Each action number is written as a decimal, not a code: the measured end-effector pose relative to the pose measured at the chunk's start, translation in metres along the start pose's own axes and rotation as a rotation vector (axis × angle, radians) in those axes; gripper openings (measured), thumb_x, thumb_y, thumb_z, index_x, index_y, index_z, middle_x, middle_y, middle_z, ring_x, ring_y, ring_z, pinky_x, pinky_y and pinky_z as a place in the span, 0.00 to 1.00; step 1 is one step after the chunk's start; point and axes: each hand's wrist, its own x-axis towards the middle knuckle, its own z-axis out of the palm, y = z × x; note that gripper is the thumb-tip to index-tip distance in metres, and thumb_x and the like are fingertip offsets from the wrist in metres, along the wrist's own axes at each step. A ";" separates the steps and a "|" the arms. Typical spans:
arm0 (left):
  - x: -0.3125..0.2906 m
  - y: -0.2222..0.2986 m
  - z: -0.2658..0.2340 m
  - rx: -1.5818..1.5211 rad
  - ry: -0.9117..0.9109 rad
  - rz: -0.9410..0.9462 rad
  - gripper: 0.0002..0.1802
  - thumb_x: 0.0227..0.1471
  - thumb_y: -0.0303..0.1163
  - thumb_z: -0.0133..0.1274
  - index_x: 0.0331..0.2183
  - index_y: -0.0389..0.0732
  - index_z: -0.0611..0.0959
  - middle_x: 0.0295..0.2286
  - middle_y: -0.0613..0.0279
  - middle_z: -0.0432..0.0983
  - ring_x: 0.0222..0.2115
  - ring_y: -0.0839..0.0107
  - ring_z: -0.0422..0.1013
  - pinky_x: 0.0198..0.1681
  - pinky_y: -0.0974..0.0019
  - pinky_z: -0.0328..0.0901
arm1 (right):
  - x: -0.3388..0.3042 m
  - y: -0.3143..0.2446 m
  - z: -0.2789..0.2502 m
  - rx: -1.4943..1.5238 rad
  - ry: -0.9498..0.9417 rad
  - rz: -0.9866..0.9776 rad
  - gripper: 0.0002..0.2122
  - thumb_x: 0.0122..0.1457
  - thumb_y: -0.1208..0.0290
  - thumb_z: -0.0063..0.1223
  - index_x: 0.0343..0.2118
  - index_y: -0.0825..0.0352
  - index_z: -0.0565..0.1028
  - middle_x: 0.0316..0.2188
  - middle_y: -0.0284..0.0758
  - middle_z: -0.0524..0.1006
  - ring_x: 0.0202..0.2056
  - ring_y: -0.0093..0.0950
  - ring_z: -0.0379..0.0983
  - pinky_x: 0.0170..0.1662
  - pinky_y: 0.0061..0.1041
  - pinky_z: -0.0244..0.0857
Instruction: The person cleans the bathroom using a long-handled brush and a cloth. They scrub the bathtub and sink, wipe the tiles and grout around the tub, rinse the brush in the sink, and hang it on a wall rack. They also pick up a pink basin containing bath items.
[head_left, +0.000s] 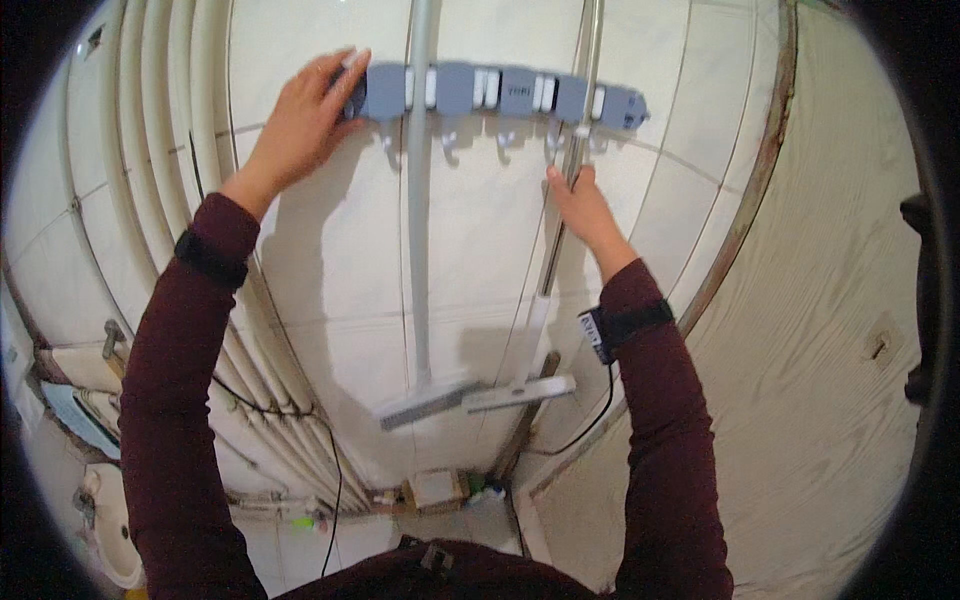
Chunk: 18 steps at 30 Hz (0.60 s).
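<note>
A blue-grey wall rack (385,92) with white clamp slots and small white hooks (505,142) runs across the tiled wall. My left hand (308,122) is closed around its left end, the fingertips over its front. Just below the rack, my right hand (590,212) grips the metal handle of a flat-headed mop (551,258). This handle passes up in front of the rack near its right end; its lower part and head (522,393) are white. To its left, a grey-handled mop or squeegee (419,240) stands upright across the rack, with a flat grey head.
Several cream pipes (170,130) run down the left wall. A pale wooden door or panel (800,330) is at the right. Below are a small box (436,488) and a washbasin (115,530). A black cable (338,490) hangs in front.
</note>
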 end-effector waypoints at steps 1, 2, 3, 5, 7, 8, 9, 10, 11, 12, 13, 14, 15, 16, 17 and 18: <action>-0.003 0.000 0.003 0.058 0.029 -0.022 0.45 0.39 0.32 0.60 0.57 0.48 0.55 0.52 0.54 0.55 0.49 0.55 0.59 0.51 0.57 0.58 | -0.006 0.002 -0.003 -0.058 0.000 0.005 0.28 0.57 0.51 0.41 0.42 0.80 0.60 0.30 0.55 0.72 0.36 0.46 0.71 0.40 0.39 0.63; -0.006 0.000 0.007 -0.021 0.053 -0.150 0.43 0.41 0.33 0.59 0.57 0.51 0.55 0.52 0.53 0.54 0.48 0.55 0.59 0.50 0.58 0.60 | -0.012 0.004 -0.009 -0.061 -0.057 0.016 0.28 0.56 0.50 0.42 0.41 0.78 0.64 0.37 0.54 0.71 0.40 0.45 0.70 0.41 0.37 0.63; -0.011 -0.001 0.010 -0.036 0.037 -0.273 0.42 0.42 0.32 0.58 0.57 0.50 0.56 0.51 0.52 0.56 0.47 0.54 0.60 0.49 0.59 0.61 | -0.016 0.005 -0.016 -0.152 0.038 -0.034 0.27 0.56 0.51 0.44 0.41 0.77 0.66 0.38 0.52 0.70 0.39 0.44 0.69 0.41 0.36 0.62; -0.018 -0.004 0.013 -0.036 0.081 -0.064 0.42 0.41 0.31 0.59 0.56 0.48 0.57 0.49 0.51 0.58 0.47 0.53 0.60 0.49 0.59 0.60 | -0.023 0.002 -0.034 -0.184 0.291 -0.246 0.23 0.53 0.53 0.49 0.39 0.72 0.69 0.37 0.47 0.69 0.37 0.40 0.67 0.41 0.33 0.62; -0.018 -0.003 0.021 -0.055 0.093 -0.078 0.40 0.40 0.24 0.56 0.54 0.39 0.56 0.45 0.43 0.60 0.43 0.48 0.61 0.46 0.56 0.60 | -0.011 -0.011 -0.057 -0.445 0.603 -0.685 0.22 0.49 0.54 0.54 0.42 0.65 0.69 0.40 0.41 0.67 0.43 0.39 0.62 0.45 0.34 0.58; -0.017 -0.007 0.019 -0.048 0.103 -0.080 0.39 0.40 0.20 0.54 0.53 0.35 0.55 0.43 0.39 0.61 0.41 0.45 0.61 0.44 0.55 0.61 | 0.001 -0.022 -0.063 -0.465 0.646 -0.805 0.27 0.45 0.53 0.58 0.47 0.61 0.66 0.45 0.39 0.66 0.48 0.38 0.59 0.50 0.34 0.55; -0.012 -0.008 0.022 0.023 0.183 -0.046 0.41 0.40 0.31 0.59 0.55 0.46 0.58 0.47 0.51 0.60 0.47 0.53 0.59 0.50 0.59 0.59 | 0.014 -0.034 -0.066 -0.524 0.624 -0.881 0.29 0.43 0.53 0.59 0.48 0.59 0.64 0.45 0.39 0.65 0.49 0.38 0.59 0.51 0.34 0.54; -0.013 -0.010 0.019 0.010 0.132 -0.065 0.41 0.40 0.31 0.59 0.55 0.46 0.59 0.47 0.50 0.60 0.47 0.53 0.59 0.50 0.59 0.59 | 0.027 -0.046 -0.067 -0.584 0.615 -0.961 0.32 0.42 0.53 0.61 0.50 0.57 0.63 0.46 0.39 0.65 0.50 0.38 0.58 0.53 0.35 0.53; -0.012 -0.010 0.019 0.002 0.052 -0.130 0.40 0.39 0.30 0.60 0.54 0.45 0.59 0.47 0.50 0.59 0.47 0.53 0.59 0.50 0.59 0.59 | 0.042 -0.057 -0.065 -0.681 0.606 -1.018 0.34 0.40 0.53 0.62 0.51 0.56 0.61 0.47 0.39 0.64 0.51 0.38 0.58 0.54 0.35 0.52; -0.011 -0.010 0.018 0.031 0.092 -0.075 0.41 0.39 0.30 0.60 0.54 0.45 0.59 0.47 0.50 0.59 0.47 0.53 0.59 0.49 0.59 0.59 | 0.053 -0.066 -0.059 -0.748 0.556 -1.045 0.40 0.36 0.56 0.65 0.54 0.52 0.56 0.47 0.38 0.66 0.51 0.38 0.59 0.56 0.35 0.50; -0.011 -0.010 0.017 0.054 0.095 -0.065 0.41 0.39 0.30 0.60 0.54 0.45 0.59 0.47 0.49 0.58 0.47 0.53 0.59 0.49 0.59 0.60 | 0.063 -0.074 -0.052 -0.657 0.471 -1.081 0.40 0.36 0.57 0.65 0.54 0.52 0.56 0.46 0.37 0.67 0.50 0.38 0.60 0.55 0.36 0.52; -0.011 -0.010 0.016 0.045 0.081 -0.066 0.41 0.39 0.31 0.60 0.54 0.45 0.59 0.47 0.49 0.57 0.47 0.53 0.58 0.49 0.59 0.60 | 0.072 -0.080 -0.045 -0.604 0.380 -1.094 0.40 0.36 0.58 0.65 0.54 0.52 0.56 0.45 0.37 0.67 0.48 0.37 0.62 0.54 0.36 0.53; -0.010 -0.011 0.015 0.021 0.109 -0.043 0.35 0.40 0.31 0.58 0.51 0.42 0.63 0.43 0.48 0.61 0.45 0.52 0.59 0.49 0.58 0.58 | 0.079 -0.084 -0.039 -0.556 0.288 -1.095 0.40 0.36 0.59 0.66 0.54 0.52 0.56 0.44 0.36 0.68 0.46 0.37 0.64 0.52 0.37 0.55; -0.011 -0.010 0.015 0.036 0.087 -0.047 0.38 0.40 0.31 0.59 0.52 0.43 0.61 0.44 0.49 0.60 0.46 0.52 0.58 0.49 0.58 0.59 | 0.081 -0.086 -0.032 -0.622 0.284 -0.980 0.39 0.36 0.63 0.66 0.54 0.52 0.56 0.40 0.35 0.70 0.41 0.35 0.67 0.46 0.36 0.59; -0.011 -0.011 0.013 0.051 0.069 -0.044 0.40 0.39 0.31 0.60 0.54 0.44 0.60 0.46 0.50 0.58 0.47 0.53 0.58 0.49 0.59 0.60 | 0.083 -0.087 -0.029 -0.620 0.337 -0.992 0.39 0.36 0.63 0.66 0.54 0.52 0.57 0.40 0.35 0.70 0.40 0.35 0.67 0.44 0.36 0.60; -0.010 -0.012 0.013 0.061 0.066 -0.036 0.40 0.39 0.31 0.60 0.53 0.44 0.60 0.46 0.50 0.59 0.47 0.53 0.58 0.49 0.59 0.60 | 0.083 -0.086 -0.025 -0.629 0.352 -0.983 0.38 0.36 0.64 0.66 0.53 0.53 0.57 0.39 0.35 0.70 0.39 0.34 0.67 0.42 0.35 0.60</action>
